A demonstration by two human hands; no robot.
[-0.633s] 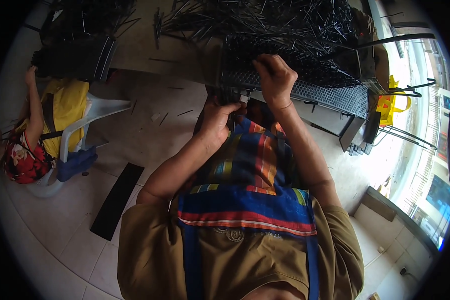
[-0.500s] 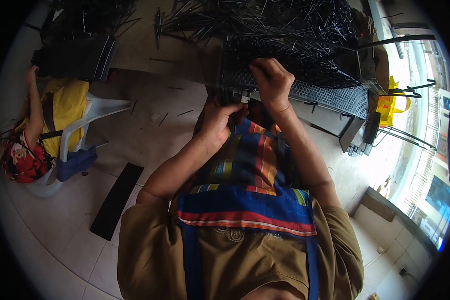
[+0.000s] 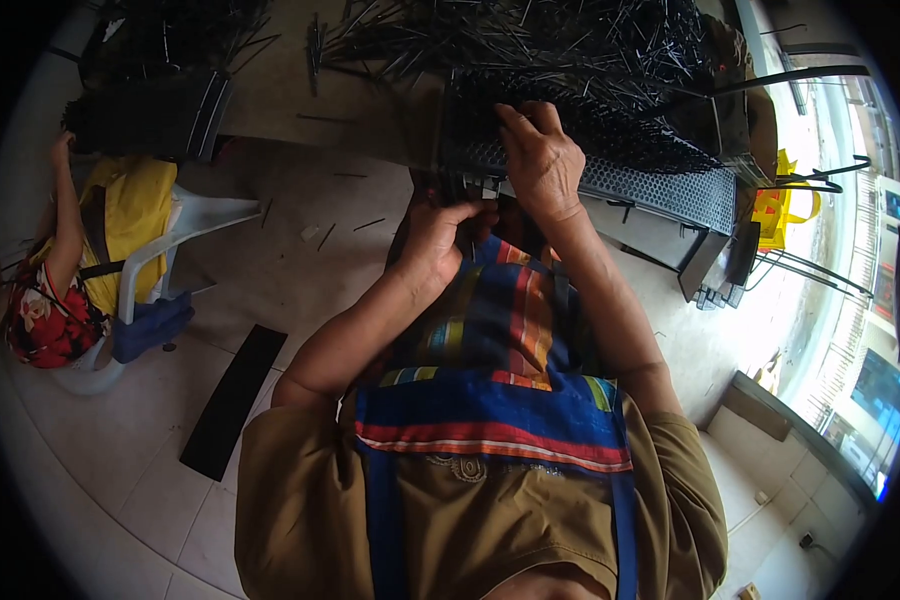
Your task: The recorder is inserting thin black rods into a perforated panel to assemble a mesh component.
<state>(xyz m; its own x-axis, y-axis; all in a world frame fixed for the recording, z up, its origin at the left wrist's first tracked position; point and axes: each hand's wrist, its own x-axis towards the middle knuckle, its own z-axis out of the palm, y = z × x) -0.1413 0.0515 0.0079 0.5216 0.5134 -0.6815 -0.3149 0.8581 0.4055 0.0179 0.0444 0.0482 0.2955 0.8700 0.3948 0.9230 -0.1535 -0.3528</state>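
A perforated panel (image 3: 660, 195) with round holes stretches along the near side of the table, many thin black rods (image 3: 610, 135) standing in it. My right hand (image 3: 545, 165) is over the panel's left part, its fingers bent down at the rods. Whatever its fingertips grip is too small and dark to make out. Below the panel's left end, my left hand (image 3: 435, 240) is closed, thumb pointing right beside a small pale piece (image 3: 491, 188). What lies within its fingers is hidden in shadow.
A heap of loose black rods (image 3: 550, 35) covers the table behind the panel. At left, another person (image 3: 55, 300) sits on a white plastic chair (image 3: 155, 245), one hand at a dark panel (image 3: 150, 118). A black strip (image 3: 235, 400) lies on the floor. A yellow bag (image 3: 785, 210) hangs at right.
My right hand has shifted slightly up and left, and its fingers have stretched further over the rods. My left hand has stayed almost in place.
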